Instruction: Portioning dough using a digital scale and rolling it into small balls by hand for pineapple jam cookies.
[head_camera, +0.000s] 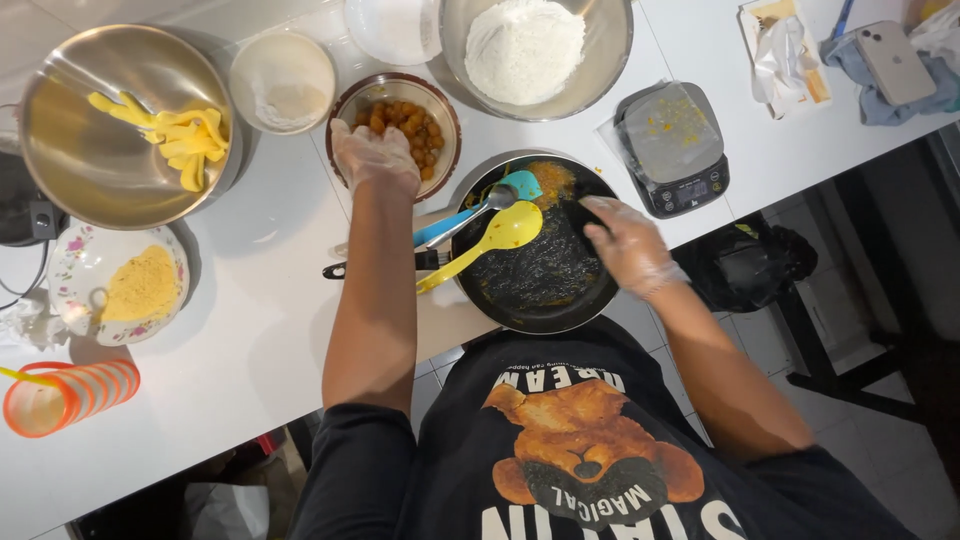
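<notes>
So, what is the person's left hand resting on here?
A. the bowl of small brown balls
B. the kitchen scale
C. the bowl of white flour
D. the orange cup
A: the gloved left hand lies over the rim of the bowl of small brown balls, away from the flour bowl.

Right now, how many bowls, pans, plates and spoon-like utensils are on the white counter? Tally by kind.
Bowls: 4: steel bowl with yellow strips, white bowl, brown-balls bowl, flour bowl
Pans: 1: black pan
Plates: 1: floral plate
Utensils in pan: 3: yellow spoon, blue spatula, metal spoon
Total: 9
</notes>
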